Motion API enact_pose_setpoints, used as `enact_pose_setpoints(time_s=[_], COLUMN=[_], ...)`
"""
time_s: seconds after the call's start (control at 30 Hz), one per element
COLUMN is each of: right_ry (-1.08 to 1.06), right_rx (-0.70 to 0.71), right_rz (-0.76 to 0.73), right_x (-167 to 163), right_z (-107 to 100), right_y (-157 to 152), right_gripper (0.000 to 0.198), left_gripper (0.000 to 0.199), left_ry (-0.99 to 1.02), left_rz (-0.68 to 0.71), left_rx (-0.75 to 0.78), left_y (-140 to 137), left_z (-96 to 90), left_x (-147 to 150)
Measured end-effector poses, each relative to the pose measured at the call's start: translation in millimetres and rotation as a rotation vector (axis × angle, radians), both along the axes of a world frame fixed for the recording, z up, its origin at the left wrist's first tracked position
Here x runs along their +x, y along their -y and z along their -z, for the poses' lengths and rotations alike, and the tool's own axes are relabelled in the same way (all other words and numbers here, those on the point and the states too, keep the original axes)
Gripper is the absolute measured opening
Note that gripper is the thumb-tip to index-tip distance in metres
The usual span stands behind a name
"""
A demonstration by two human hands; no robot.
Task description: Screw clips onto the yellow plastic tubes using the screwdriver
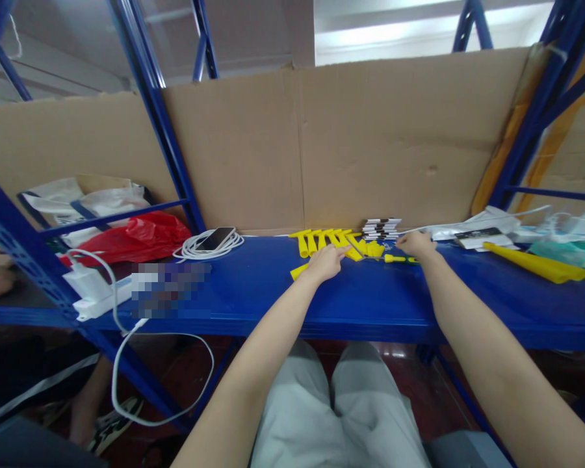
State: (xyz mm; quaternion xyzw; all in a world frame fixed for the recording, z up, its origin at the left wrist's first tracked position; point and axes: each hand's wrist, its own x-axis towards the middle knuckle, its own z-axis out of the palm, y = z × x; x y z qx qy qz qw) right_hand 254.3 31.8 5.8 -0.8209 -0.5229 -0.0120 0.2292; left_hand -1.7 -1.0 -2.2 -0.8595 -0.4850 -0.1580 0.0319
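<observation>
Yellow plastic pieces [332, 242] under left hand [325, 262], right hand [416, 244] loosely curled, touching yellow-handled tool [400, 259]

Seemingly plastic yellow pieces [327, 242], matt

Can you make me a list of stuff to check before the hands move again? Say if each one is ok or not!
1. Left hand resting on the yellow plastic pieces: ok.
2. Right hand at the yellow-handled tool: ok, but whether it grips it: cannot tell.
3. Small stack of black and white pieces standing neatly behind the hands: ok.
4. Phone lying on the coiled white cable, away from both hands: ok.
5. Blue shelf bare in front of the hands: ok.
</observation>
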Motion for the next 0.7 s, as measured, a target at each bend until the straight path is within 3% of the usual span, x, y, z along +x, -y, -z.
enact_pose_setpoints(time_s=[0.2, 0.37, 0.7], right_ry=[0.098, 0.151, 0.199], right_rx=[-0.183, -0.234, -0.244], right_rz=[-0.101, -0.172, -0.172], right_x=[-10, -13, -16], right_z=[5, 3, 1], right_y=[0, 1, 0], right_gripper=[0.029, 0.033, 0.034], left_gripper=[0.042, 0.041, 0.040], left_ry=[0.016, 0.023, 0.004], left_rz=[0.019, 0.034, 0.052], left_rx=[-0.016, -0.031, -0.057], left_y=[2, 1, 1], left_z=[-1.0, 0.4, 0.2], left_x=[0, 1, 1])
